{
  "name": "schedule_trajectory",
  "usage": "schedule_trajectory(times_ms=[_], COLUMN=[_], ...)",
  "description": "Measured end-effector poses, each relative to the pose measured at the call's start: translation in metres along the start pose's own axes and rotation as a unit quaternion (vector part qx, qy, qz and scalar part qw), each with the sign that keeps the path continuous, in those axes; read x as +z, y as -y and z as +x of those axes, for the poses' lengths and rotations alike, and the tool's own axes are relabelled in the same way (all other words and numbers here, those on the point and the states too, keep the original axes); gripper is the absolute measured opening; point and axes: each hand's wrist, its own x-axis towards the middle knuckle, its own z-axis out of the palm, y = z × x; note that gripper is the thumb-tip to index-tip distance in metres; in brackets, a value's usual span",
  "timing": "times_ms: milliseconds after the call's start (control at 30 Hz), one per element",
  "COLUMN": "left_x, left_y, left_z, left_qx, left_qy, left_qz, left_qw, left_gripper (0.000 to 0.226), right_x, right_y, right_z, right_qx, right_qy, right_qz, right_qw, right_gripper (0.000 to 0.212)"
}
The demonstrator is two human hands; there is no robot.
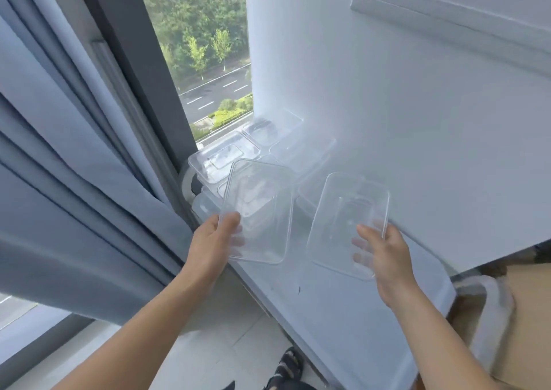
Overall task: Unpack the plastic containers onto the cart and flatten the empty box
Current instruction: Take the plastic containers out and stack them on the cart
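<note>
**Two containers in hand, landing spot crowded**

Obs: left hand (213, 240) grips the left container (259, 208) by its near short edge, thumb on top, fingers showing through the clear plastic beneath. Right hand (384, 252) holds the right container (348, 219) the same way. Both containers are held above the white top (343, 300), which I take to be the cart. Neither touches it.

Already set down: a loose pile of containers (238, 154) at the far end, close to the window (208, 62) and the wall (387, 91). Several overlap and tilt.

Risks (judgement):
- The pile is uneven. Setting the left container on it could tip it, or push pieces off the far-left edge.
- Each grip is at one end only, so smooth thin plastic may pivot or slip out.
- Clear plastic on clear plastic over white makes edges hard to read, so an overlap is easily misjudged.

Surroundings: the curtain (74, 166) hangs just beside the left container and could catch it. The wall hems in the top on the right, leaving open room only at the near end. The cardboard box (530, 315) shows at lower right, partly under the top's edge and not yet flattened; its contents are blurred. A sandalled foot (286, 366) is on the floor below.
</note>
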Motion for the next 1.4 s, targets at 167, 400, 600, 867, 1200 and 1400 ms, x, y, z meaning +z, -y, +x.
schedule_trajectory(times_ms=[167, 400, 600, 867, 1200, 1400], left_x=[0.021, 0.028, 0.031, 0.014, 0.02, 0.032], left_y=[-0.018, -0.05, -0.076, -0.087, -0.094, -0.088], left_z=[0.034, 0.101, 0.153, 0.193, 0.186, 0.152], left_qx=[-0.015, 0.007, 0.021, 0.012, 0.031, 0.043], left_qy=[0.041, 0.096, 0.172, 0.209, 0.253, 0.262], left_qz=[0.003, 0.031, 0.057, 0.081, 0.095, 0.097], left_qw=[0.999, 0.995, 0.983, 0.975, 0.962, 0.959], left_gripper=[0.022, 0.021, 0.034, 0.039, 0.042, 0.022], right_x=[0.011, 0.045, 0.074, 0.092, 0.091, 0.094], right_y=[0.002, 0.008, 0.014, 0.003, 0.008, 0.022], right_z=[0.041, 0.101, 0.143, 0.156, 0.141, 0.076], right_qx=[0.003, 0.03, 0.066, 0.105, 0.078, -0.062], right_qy=[-0.059, -0.13, -0.176, -0.221, -0.254, -0.265], right_qz=[-0.003, -0.049, -0.094, -0.115, -0.113, -0.092], right_qw=[0.998, 0.99, 0.978, 0.963, 0.957, 0.958], right_gripper=[0.01, 0.014, 0.038, 0.033, 0.037, 0.021])
